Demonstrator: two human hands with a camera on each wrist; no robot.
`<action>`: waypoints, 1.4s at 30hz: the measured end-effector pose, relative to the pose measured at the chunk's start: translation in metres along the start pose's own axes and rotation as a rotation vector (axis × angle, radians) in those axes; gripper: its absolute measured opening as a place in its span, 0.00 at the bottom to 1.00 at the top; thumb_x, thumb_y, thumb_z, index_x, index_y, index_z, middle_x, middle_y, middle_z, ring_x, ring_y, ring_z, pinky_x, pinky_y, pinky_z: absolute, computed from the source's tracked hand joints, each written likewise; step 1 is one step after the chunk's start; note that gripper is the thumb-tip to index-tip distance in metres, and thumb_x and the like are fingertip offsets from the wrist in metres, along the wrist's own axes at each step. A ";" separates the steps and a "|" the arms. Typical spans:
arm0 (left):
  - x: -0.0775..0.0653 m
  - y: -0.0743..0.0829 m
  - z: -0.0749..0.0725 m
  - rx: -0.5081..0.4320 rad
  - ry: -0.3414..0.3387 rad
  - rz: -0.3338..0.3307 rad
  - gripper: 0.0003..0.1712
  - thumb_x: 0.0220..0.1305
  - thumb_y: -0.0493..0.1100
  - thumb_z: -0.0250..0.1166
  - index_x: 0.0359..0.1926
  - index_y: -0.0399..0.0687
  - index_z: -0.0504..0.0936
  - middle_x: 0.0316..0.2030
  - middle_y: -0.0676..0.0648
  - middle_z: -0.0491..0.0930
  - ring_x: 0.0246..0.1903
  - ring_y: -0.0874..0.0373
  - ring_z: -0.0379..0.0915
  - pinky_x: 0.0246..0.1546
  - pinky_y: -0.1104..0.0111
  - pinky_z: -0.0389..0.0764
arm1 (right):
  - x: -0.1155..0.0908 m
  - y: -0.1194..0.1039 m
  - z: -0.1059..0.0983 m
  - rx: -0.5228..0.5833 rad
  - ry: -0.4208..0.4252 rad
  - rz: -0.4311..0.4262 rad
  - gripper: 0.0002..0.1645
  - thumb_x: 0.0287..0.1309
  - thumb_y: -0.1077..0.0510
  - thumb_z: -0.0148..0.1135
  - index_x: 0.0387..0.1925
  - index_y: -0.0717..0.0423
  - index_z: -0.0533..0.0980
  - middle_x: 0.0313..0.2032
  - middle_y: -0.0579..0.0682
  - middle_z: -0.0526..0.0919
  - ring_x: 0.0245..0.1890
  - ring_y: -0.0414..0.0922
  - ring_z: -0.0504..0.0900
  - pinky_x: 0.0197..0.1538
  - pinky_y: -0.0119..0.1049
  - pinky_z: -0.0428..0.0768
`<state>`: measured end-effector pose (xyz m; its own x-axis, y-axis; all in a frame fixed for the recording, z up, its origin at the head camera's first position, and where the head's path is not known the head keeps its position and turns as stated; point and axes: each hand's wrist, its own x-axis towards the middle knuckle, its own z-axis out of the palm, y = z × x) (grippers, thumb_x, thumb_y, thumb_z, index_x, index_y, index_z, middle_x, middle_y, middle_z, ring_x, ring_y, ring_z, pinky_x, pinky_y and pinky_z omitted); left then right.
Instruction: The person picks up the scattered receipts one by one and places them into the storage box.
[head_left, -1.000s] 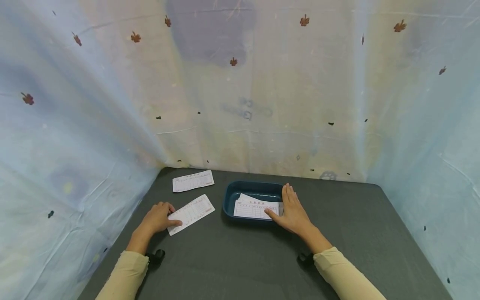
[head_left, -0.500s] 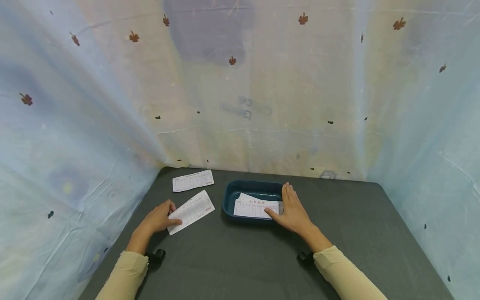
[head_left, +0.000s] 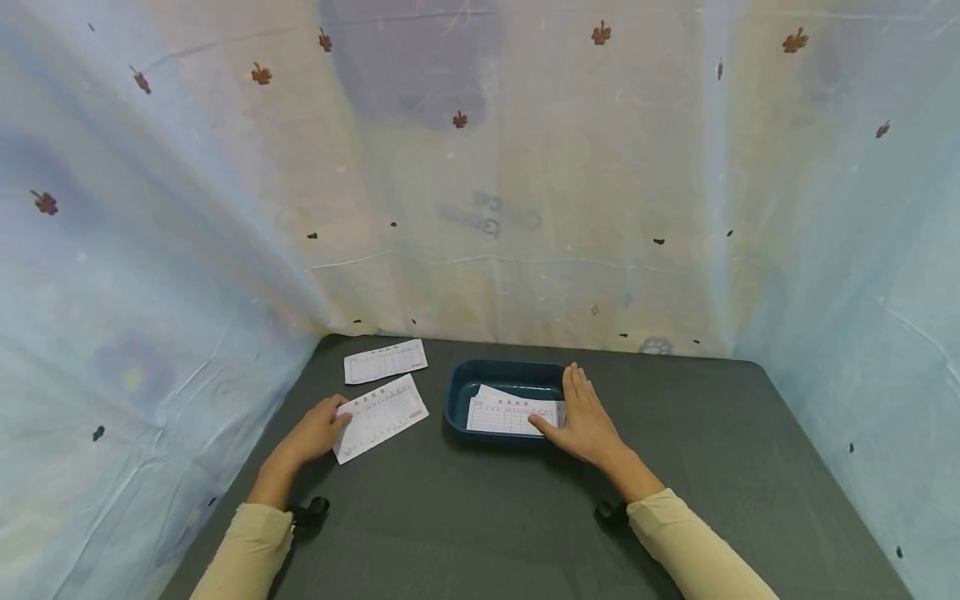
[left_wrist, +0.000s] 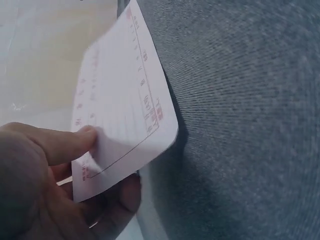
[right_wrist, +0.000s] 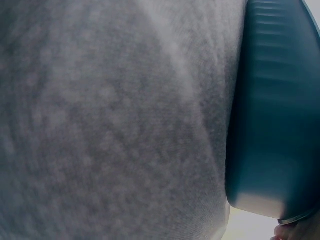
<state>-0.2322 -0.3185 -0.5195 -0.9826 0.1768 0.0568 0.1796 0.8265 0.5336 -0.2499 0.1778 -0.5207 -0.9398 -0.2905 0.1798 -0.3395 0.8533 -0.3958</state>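
Observation:
My left hand (head_left: 318,429) pinches the near left end of a white printed paper form (head_left: 382,414). In the left wrist view the thumb lies on top of the form (left_wrist: 120,90), with fingers beneath it, and the sheet is tilted up and slightly bent. A second form (head_left: 386,361) lies flat just behind it. To the right stands a dark teal plastic tray (head_left: 450,400) with several similar forms (head_left: 498,415) in it. Against the tray's right end rests my right hand (head_left: 588,425), fingers straight and thumb over the forms; the right wrist view shows mainly the tray's outer wall (right_wrist: 280,100).
Everything stands on a dark grey cloth-covered table (head_left: 480,517). A pale patterned curtain (head_left: 525,183) hangs at the back and along both sides. Black bands (head_left: 310,514) sit at the wrists near the yellow sleeves (head_left: 247,546).
The form in my left hand has tipped and turned slightly, its far edge rising toward the back form. The left thumb has drawn back toward its edge. My right hand stays at the tray.

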 end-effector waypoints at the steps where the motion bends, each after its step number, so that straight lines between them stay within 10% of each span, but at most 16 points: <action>1: 0.000 0.001 -0.001 0.004 0.017 0.004 0.10 0.78 0.35 0.62 0.53 0.32 0.78 0.42 0.39 0.80 0.40 0.47 0.75 0.45 0.48 0.77 | 0.000 0.000 0.000 0.000 -0.001 0.000 0.74 0.65 0.23 0.62 0.83 0.72 0.43 0.84 0.68 0.43 0.85 0.63 0.44 0.84 0.59 0.49; 13: 0.005 0.017 -0.012 -0.062 0.183 -0.050 0.17 0.81 0.43 0.64 0.61 0.37 0.77 0.60 0.30 0.82 0.56 0.35 0.79 0.56 0.38 0.77 | 0.000 0.001 0.001 0.012 -0.003 0.006 0.75 0.65 0.22 0.61 0.84 0.72 0.42 0.85 0.68 0.42 0.85 0.63 0.43 0.84 0.59 0.48; 20: 0.012 0.031 -0.018 -0.084 0.280 -0.039 0.16 0.83 0.46 0.62 0.61 0.42 0.78 0.51 0.34 0.83 0.31 0.48 0.71 0.40 0.52 0.75 | 0.001 0.002 0.001 0.009 -0.001 0.005 0.74 0.65 0.22 0.61 0.84 0.72 0.42 0.85 0.68 0.41 0.85 0.62 0.42 0.84 0.58 0.47; 26: 0.018 0.047 -0.021 -0.105 0.304 -0.031 0.17 0.83 0.48 0.62 0.62 0.44 0.78 0.36 0.41 0.80 0.26 0.53 0.68 0.30 0.60 0.70 | 0.000 0.002 0.001 -0.009 0.014 -0.009 0.74 0.65 0.22 0.61 0.83 0.73 0.44 0.84 0.68 0.43 0.85 0.64 0.45 0.84 0.58 0.49; 42: 0.042 0.092 -0.012 -0.204 0.280 0.045 0.16 0.82 0.44 0.63 0.63 0.44 0.79 0.49 0.35 0.85 0.34 0.49 0.81 0.31 0.61 0.78 | 0.000 0.001 0.000 -0.043 0.015 -0.013 0.73 0.66 0.22 0.60 0.83 0.73 0.45 0.84 0.68 0.44 0.85 0.64 0.46 0.84 0.58 0.49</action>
<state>-0.2580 -0.2420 -0.4579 -0.9538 0.0339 0.2985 0.2379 0.6922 0.6814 -0.2504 0.1784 -0.5210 -0.9345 -0.2956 0.1984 -0.3496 0.8673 -0.3544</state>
